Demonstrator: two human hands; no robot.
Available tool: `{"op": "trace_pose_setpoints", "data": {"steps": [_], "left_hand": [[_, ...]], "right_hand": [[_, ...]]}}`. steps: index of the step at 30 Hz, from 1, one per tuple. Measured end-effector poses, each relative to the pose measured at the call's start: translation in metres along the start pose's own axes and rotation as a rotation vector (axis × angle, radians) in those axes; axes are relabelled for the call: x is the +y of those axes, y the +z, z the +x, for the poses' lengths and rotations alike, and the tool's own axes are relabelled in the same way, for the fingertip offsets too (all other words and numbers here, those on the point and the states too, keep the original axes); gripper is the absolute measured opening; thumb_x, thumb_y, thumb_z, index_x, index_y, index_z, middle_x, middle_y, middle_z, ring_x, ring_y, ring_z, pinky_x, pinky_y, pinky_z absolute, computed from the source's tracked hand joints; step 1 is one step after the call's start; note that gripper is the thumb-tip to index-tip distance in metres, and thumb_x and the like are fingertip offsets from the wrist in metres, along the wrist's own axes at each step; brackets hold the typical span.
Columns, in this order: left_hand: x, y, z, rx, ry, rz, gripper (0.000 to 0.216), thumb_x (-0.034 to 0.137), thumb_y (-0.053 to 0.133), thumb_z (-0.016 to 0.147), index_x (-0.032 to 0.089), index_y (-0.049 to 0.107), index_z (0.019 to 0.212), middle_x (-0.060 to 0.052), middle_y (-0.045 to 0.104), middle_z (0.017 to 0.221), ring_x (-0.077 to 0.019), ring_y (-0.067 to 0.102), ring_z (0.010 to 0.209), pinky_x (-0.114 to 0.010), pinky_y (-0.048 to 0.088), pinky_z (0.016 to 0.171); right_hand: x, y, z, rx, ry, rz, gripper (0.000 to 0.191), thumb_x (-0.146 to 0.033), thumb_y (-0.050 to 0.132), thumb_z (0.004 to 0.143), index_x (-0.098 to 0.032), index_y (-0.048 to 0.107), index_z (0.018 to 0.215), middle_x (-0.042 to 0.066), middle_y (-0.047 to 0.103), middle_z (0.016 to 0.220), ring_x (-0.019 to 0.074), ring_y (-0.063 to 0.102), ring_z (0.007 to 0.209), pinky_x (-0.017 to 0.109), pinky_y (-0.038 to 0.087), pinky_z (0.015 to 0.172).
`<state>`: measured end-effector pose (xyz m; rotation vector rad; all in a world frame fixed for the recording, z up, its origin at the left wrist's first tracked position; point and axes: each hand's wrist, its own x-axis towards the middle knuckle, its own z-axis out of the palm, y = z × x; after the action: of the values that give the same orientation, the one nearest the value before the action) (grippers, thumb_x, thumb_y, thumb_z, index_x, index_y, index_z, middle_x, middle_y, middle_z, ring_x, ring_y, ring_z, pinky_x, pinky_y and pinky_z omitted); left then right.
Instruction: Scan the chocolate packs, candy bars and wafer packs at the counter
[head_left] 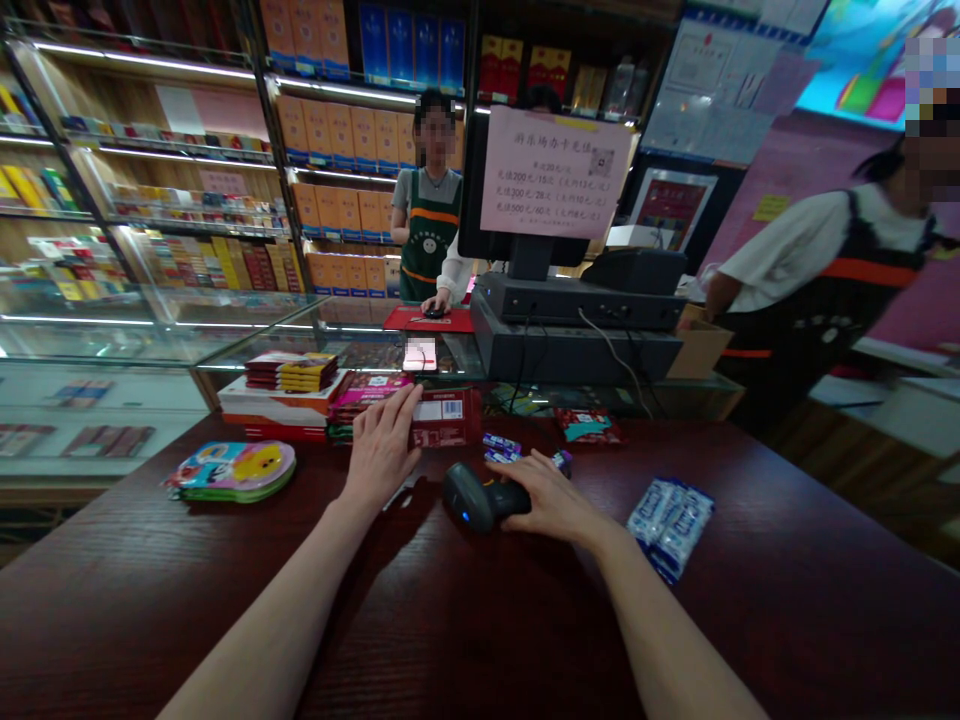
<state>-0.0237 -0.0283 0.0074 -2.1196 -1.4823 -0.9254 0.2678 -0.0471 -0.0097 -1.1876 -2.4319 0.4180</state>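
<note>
My left hand lies flat with fingers stretched out on the dark wooden counter, its fingertips touching a red packet with a white barcode label. My right hand is wrapped round the handle of a black barcode scanner that rests on the counter, its head pointing left. Small blue and purple sweets lie just beyond the scanner.
Stacked red boxes and packets stand behind my left hand. A colourful flat pack lies at left, blue-white packets at right. A till with monitor stands behind. One person in an apron stands behind the glass counter, another at right.
</note>
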Motion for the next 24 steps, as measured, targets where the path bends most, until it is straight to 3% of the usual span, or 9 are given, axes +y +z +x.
{"op": "trace_pose_setpoints", "data": {"steps": [6, 10, 15, 24], "left_hand": [[0.001, 0.000, 0.000, 0.011, -0.017, 0.019, 0.091, 0.015, 0.062, 0.077, 0.025, 0.025, 0.159, -0.011, 0.046, 0.155, -0.0350, 0.050, 0.122, -0.049, 0.040, 0.099], [0.001, 0.000, -0.001, 0.011, -0.011, 0.028, 0.092, 0.015, 0.062, 0.077, 0.025, 0.023, 0.160, -0.011, 0.046, 0.156, -0.0348, 0.050, 0.121, -0.049, 0.040, 0.098], [0.001, -0.001, -0.001, 0.006, -0.014, 0.015, 0.093, 0.014, 0.062, 0.077, 0.024, 0.023, 0.160, -0.011, 0.044, 0.156, -0.0356, 0.049, 0.122, -0.050, 0.040, 0.098], [0.002, 0.003, -0.002, -0.002, -0.003, 0.034, 0.094, 0.011, 0.061, 0.076, 0.024, 0.021, 0.160, -0.010, 0.044, 0.157, -0.0353, 0.047, 0.126, -0.050, 0.039, 0.100]], "right_hand": [[-0.003, 0.003, 0.001, 0.027, -0.068, -0.006, 0.068, -0.028, 0.078, 0.073, -0.029, 0.059, 0.139, 0.009, 0.068, 0.133, 0.0284, 0.060, 0.125, 0.052, 0.037, 0.112], [-0.004, -0.001, 0.001, 0.077, -0.071, -0.001, 0.062, -0.026, 0.076, 0.075, -0.029, 0.061, 0.135, 0.007, 0.070, 0.130, 0.0277, 0.061, 0.124, 0.052, 0.035, 0.113], [-0.008, -0.012, 0.000, 0.166, -0.025, 0.019, 0.055, -0.031, 0.078, 0.076, -0.028, 0.065, 0.129, 0.007, 0.071, 0.128, 0.0273, 0.064, 0.119, 0.046, 0.043, 0.105], [-0.002, -0.024, -0.006, 0.192, 0.085, 0.093, 0.057, -0.035, 0.078, 0.076, -0.030, 0.064, 0.130, 0.004, 0.071, 0.126, 0.0271, 0.064, 0.112, 0.044, 0.045, 0.101]]}}
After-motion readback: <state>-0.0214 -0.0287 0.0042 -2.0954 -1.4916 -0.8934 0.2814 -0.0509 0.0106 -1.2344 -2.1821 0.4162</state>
